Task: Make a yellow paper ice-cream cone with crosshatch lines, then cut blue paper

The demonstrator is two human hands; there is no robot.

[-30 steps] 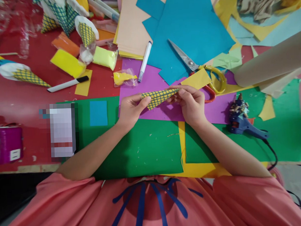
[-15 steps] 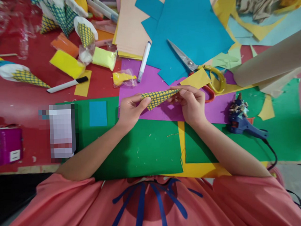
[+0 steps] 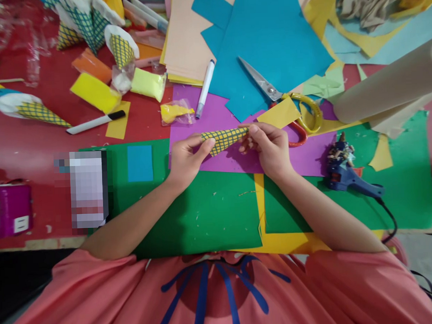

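Note:
A small paper cone (image 3: pixel 224 140), yellow with a dark green grid, lies sideways between my hands above a purple sheet (image 3: pixel 216 163). My left hand (image 3: pixel 187 160) pinches its wide end, thumb on top. At the narrow tip, my right hand (image 3: pixel 270 146) closes thumb and fingers, covering the point. Just beyond the right hand are scissors (image 3: pixel 270 90) with red and yellow handles, partly under a yellow paper strip (image 3: pixel 278 113). A white marker (image 3: pixel 205 89) and a yellow clay piece in clear wrap (image 3: pixel 177 112) lie past the cone.
A blue glue gun (image 3: pixel 344 174) with its cord rests at right on green sheets (image 3: pixel 204 219). A pale paper roll (image 3: pixel 386 83) stands behind it. Finished-looking gridded cones (image 3: pixel 40 109), clay packets (image 3: pixel 95 92) and a black-capped marker (image 3: pixel 96 122) lie at left.
My right hand has shifted slightly left along the cone, so its fingers now cover the tip that showed before. My left hand keeps its hold on the wide end.

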